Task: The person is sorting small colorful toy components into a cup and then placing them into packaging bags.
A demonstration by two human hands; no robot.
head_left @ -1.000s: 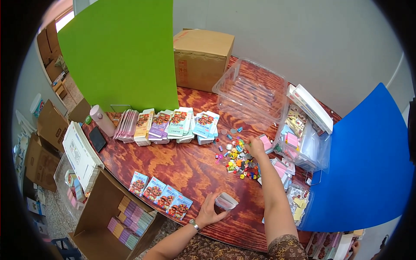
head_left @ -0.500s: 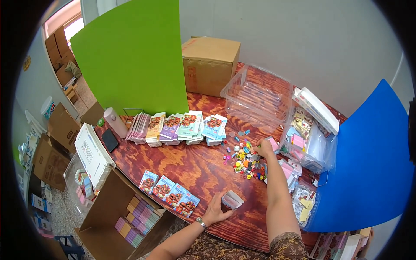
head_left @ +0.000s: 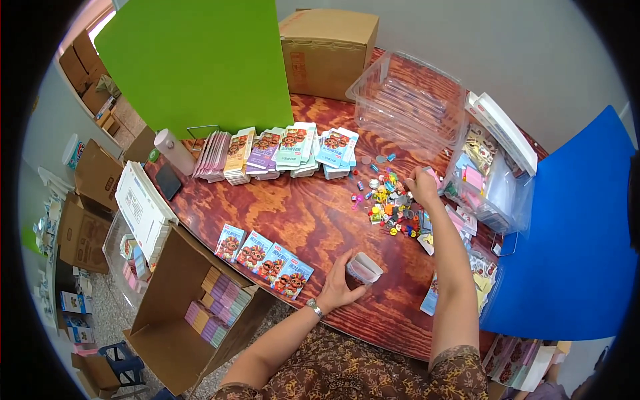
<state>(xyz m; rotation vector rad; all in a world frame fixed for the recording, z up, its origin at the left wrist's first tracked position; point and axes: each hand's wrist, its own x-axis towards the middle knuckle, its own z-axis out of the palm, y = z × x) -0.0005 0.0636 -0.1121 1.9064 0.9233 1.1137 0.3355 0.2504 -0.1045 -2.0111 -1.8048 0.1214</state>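
My left hand (head_left: 340, 287) curls round a small open-topped paper box (head_left: 365, 268), which stands on the table near its front edge. Farther off to the right, my right hand (head_left: 424, 188) hovers at the back right edge of a heap of tiny coloured trinkets (head_left: 392, 207). Its fingers are bent together; whatever may be between them is too small to make out. Left of my left hand, several light-blue printed boxes (head_left: 267, 260) lie overlapping in a slanting row.
Stacks of flat printed cartons (head_left: 293, 150) line the far side before a green panel (head_left: 193, 67). Clear plastic bins (head_left: 407, 110) and a blue panel (head_left: 567, 233) stand right. An open cardboard box (head_left: 167, 313) of small packs sits lower left, near a pink bottle (head_left: 175, 152).
The view has tipped down, so the table sits higher in it. My right hand has drawn slightly back from the trinkets; my left hand keeps the box.
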